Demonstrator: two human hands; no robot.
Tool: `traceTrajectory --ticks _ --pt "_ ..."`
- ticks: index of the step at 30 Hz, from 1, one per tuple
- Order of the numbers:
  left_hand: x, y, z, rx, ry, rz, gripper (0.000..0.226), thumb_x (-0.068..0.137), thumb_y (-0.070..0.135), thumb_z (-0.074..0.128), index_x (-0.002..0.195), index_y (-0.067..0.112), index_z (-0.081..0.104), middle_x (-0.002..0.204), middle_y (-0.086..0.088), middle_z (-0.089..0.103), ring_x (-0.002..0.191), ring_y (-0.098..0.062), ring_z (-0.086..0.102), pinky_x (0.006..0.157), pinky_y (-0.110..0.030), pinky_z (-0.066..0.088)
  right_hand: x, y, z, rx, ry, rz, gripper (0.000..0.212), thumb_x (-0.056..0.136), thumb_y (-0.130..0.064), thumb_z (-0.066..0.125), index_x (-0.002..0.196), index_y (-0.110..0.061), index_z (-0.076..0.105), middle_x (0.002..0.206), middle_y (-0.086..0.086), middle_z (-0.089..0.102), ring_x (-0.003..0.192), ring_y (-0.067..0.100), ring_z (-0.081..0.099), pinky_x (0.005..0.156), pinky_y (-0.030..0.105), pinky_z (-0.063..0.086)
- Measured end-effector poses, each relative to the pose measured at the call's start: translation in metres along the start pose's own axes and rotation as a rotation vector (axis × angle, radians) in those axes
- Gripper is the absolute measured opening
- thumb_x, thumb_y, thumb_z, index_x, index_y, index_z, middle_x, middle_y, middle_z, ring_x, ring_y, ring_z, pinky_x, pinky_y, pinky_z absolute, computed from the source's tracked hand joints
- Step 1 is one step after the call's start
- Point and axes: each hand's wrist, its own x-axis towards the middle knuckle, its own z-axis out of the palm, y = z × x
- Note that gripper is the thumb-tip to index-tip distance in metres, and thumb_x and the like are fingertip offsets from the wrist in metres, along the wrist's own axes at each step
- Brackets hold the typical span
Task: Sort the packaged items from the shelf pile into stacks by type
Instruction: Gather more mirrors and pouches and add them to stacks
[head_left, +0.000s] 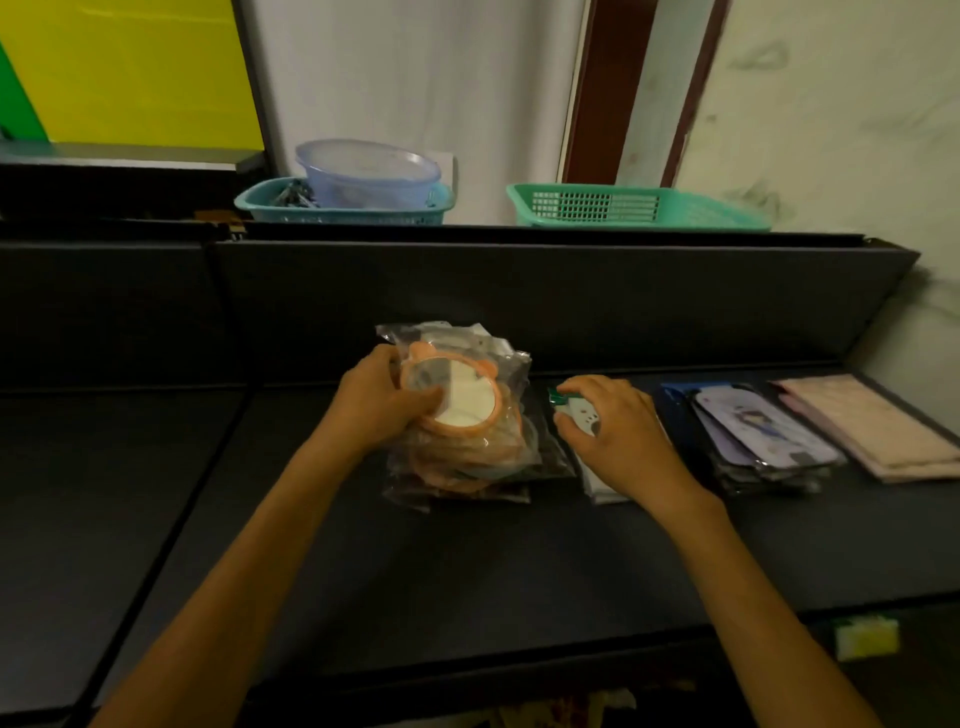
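Both hands' fingers (574, 423) grip packets (457, 415).

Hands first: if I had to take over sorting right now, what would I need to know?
Left hand grips the top bagged orange-rimmed mirror on the mirror pile, mid-shelf.
Right hand is curled over a small white item with a green cap, on a thin white stack just right of the mirrors.
Further right: a stack of packaged phone cases, then a stack of flat pinkish packs.
Done: four groups look started along the black shelf.
Left: set down both held items and tidy the stacks. I cannot tell whether more unsorted items wait out of view.
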Motion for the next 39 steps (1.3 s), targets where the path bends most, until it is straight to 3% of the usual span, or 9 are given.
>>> traceTrajectory --ticks 4,7,12,16,20,24,28,33,39 --pt "0.003 -0.007 0.002 0.24 0.058 0.07 0.043 0.072 0.043 0.073 0.102 0.034 0.044 0.085 0.016 0.049 0.074 -0.003 0.052 0.055 -0.016 0.038 0.0 0.001 0.001 0.009 -0.016 0.017 0.036 0.088 -0.033 0.06 0.122 -0.024 0.054 0.126 -0.002 0.056 0.118 0.017 0.045 0.098 0.029 0.027" --pt "0.005 -0.014 0.001 0.383 0.04 0.088 0.044 0.066 0.056 0.068 0.096 0.03 0.049 0.089 0.009 0.053 0.082 -0.01 0.052 0.064 -0.027 0.046 -0.001 0.002 0.0 0.007 -0.017 0.03 0.035 0.088 -0.032 0.06 0.122 -0.025 0.054 0.126 -0.002 0.055 0.118 0.017 0.044 0.097 0.028 0.025" --pt "0.003 -0.014 0.008 0.406 -0.027 0.136 0.031 0.068 0.063 0.057 0.08 0.037 0.044 0.082 0.013 0.052 0.072 -0.005 0.051 0.055 -0.022 0.036 0.001 0.003 -0.003 -0.013 -0.023 0.034 0.036 0.088 -0.034 0.058 0.123 -0.026 0.052 0.127 -0.003 0.054 0.12 0.016 0.043 0.103 0.033 0.026" --pt "0.004 -0.016 0.007 0.454 -0.029 0.079 0.048 0.07 0.072 0.054 0.102 0.038 0.044 0.09 0.011 0.05 0.073 -0.003 0.048 0.056 -0.022 0.036 -0.002 0.006 -0.004 -0.018 -0.019 0.027 0.035 0.088 -0.034 0.058 0.122 -0.027 0.052 0.126 -0.003 0.055 0.118 0.016 0.043 0.102 0.033 0.026" --pt "-0.005 -0.012 -0.006 0.406 0.001 0.045 0.081 0.068 0.074 0.051 0.13 0.022 0.045 0.119 -0.003 0.055 0.095 -0.012 0.051 0.071 -0.029 0.043 -0.001 0.008 -0.007 -0.01 -0.016 0.015 0.034 0.088 -0.035 0.058 0.121 -0.026 0.053 0.125 -0.002 0.055 0.117 0.016 0.043 0.099 0.03 0.025" --pt "-0.028 -0.006 -0.024 0.477 0.062 0.108 0.07 0.081 0.06 0.051 0.139 0.022 0.039 0.135 -0.008 0.049 0.116 -0.022 0.05 0.089 -0.039 0.047 -0.001 0.004 -0.011 -0.008 0.006 -0.019 0.035 0.088 -0.034 0.059 0.121 -0.026 0.053 0.126 -0.002 0.055 0.118 0.016 0.044 0.097 0.029 0.026" --pt "-0.062 -0.006 -0.042 0.688 0.084 0.141 0.062 0.088 0.049 0.05 0.143 0.024 0.035 0.142 -0.006 0.042 0.129 -0.025 0.038 0.102 -0.046 0.038 -0.001 -0.013 -0.011 0.001 0.034 -0.088 0.036 0.087 -0.033 0.059 0.121 -0.024 0.055 0.125 0.0 0.056 0.116 0.018 0.046 0.098 0.033 0.029" --pt "-0.098 -0.017 -0.065 0.851 0.12 0.106 0.064 0.089 0.048 0.052 0.145 0.023 0.032 0.142 -0.005 0.043 0.127 -0.027 0.037 0.099 -0.045 0.037 0.0 -0.055 -0.008 0.013 0.042 -0.184 0.035 0.086 -0.035 0.059 0.119 -0.023 0.056 0.124 0.001 0.058 0.112 0.019 0.048 0.095 0.032 0.03" --pt "-0.139 -0.047 -0.114 0.888 0.159 0.032 0.064 0.09 0.051 0.047 0.145 0.024 0.03 0.142 -0.003 0.043 0.127 -0.027 0.038 0.098 -0.044 0.037 -0.008 -0.133 0.016 0.013 -0.019 -0.34 0.038 0.086 -0.036 0.058 0.121 -0.019 0.056 0.126 0.002 0.056 0.12 0.019 0.047 0.105 0.034 0.028"
